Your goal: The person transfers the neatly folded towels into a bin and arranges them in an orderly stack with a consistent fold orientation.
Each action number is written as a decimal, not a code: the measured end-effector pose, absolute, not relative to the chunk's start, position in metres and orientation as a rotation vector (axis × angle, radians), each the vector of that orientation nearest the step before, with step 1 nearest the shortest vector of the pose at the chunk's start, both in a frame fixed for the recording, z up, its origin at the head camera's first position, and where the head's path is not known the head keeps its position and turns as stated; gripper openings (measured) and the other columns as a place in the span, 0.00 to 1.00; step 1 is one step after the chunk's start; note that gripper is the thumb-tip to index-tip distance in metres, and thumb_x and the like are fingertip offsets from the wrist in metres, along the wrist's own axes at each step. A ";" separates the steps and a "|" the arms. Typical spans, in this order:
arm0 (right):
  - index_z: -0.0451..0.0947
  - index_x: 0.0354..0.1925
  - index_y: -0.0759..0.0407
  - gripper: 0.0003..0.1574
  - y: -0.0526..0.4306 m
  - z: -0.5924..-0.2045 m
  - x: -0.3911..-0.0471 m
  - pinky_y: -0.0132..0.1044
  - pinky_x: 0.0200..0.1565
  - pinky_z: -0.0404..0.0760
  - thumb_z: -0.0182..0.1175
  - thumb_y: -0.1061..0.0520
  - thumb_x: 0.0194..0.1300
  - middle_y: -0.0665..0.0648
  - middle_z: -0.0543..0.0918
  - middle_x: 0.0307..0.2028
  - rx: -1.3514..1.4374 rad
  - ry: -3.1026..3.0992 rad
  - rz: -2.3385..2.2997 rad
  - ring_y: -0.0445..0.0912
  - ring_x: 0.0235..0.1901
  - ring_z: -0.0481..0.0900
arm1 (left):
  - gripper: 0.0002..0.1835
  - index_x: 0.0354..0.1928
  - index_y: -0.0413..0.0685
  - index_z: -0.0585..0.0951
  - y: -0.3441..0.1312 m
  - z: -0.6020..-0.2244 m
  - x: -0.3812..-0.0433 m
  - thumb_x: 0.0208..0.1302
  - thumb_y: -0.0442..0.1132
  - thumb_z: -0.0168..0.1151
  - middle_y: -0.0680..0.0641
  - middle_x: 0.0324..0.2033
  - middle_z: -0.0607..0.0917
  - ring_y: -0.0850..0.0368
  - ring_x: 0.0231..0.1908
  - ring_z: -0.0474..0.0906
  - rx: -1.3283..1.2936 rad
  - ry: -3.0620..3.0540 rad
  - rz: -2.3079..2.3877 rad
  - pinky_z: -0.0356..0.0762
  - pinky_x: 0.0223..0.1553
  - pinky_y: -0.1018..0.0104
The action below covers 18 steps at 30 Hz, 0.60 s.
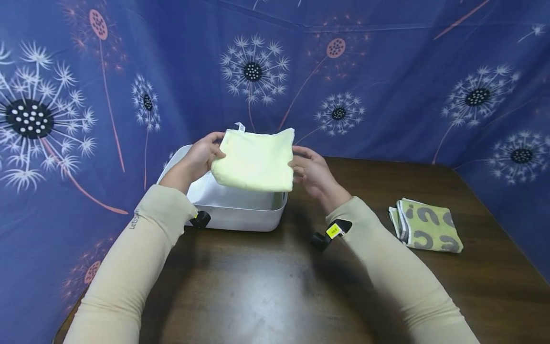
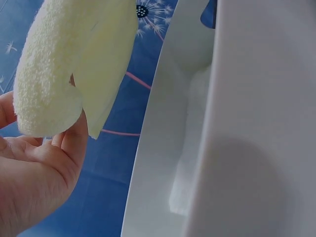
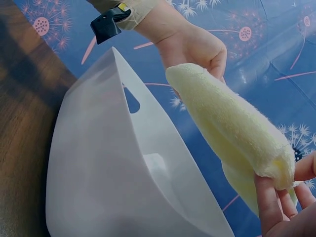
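Observation:
A folded pale yellow towel (image 1: 255,162) with a small white tag hangs in the air above a white plastic bin (image 1: 240,215). My left hand (image 1: 199,155) pinches the towel's left edge, thumb in front. At its right edge, the fingers of my right hand (image 1: 312,171) grip the cloth. In the left wrist view, the towel (image 2: 49,69) shows a rounded, fluffy fold, with the left hand (image 2: 44,173) under it. From the right wrist, the right hand (image 3: 284,207) is seen pinching the towel's end. Something white and soft-looking (image 2: 190,148) lies inside the bin.
A folded yellow-green towel with grey shapes (image 1: 431,227) lies on the right of the brown wooden table (image 1: 266,286). Behind hangs a blue curtain (image 1: 185,62) with dandelion prints. The bin has a handle hole in its wall.

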State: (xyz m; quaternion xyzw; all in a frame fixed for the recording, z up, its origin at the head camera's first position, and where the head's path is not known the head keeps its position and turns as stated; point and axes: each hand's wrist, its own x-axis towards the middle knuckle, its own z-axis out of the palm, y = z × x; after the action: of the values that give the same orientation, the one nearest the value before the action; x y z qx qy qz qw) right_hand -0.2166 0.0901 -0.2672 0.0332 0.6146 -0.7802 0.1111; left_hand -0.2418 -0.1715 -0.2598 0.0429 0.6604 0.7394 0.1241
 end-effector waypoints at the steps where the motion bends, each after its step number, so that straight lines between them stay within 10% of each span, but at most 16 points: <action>1: 0.65 0.61 0.57 0.30 0.089 -0.268 -0.217 0.35 0.28 0.76 0.53 0.69 0.61 0.56 0.75 0.43 0.102 1.808 -2.292 0.45 0.33 0.76 | 0.32 0.65 0.38 0.54 -0.173 -0.260 -0.242 0.56 0.20 0.38 0.43 0.48 0.67 0.58 0.36 0.73 0.127 1.927 2.153 0.76 0.32 0.69; 18: 0.65 0.62 0.58 0.31 0.073 -0.273 -0.217 0.33 0.27 0.77 0.53 0.70 0.60 0.55 0.74 0.35 0.109 1.866 -2.231 0.43 0.27 0.74 | 0.31 0.66 0.38 0.52 -0.189 -0.261 -0.238 0.58 0.20 0.38 0.43 0.50 0.66 0.58 0.39 0.72 0.154 1.974 2.095 0.76 0.34 0.69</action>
State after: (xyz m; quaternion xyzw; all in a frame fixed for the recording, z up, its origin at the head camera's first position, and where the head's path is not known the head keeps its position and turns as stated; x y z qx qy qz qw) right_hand -0.2174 0.0732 -0.2725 0.0371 0.6367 -0.7615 0.1153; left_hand -0.2382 -0.1894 -0.2613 0.0529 0.6790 0.7207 0.1292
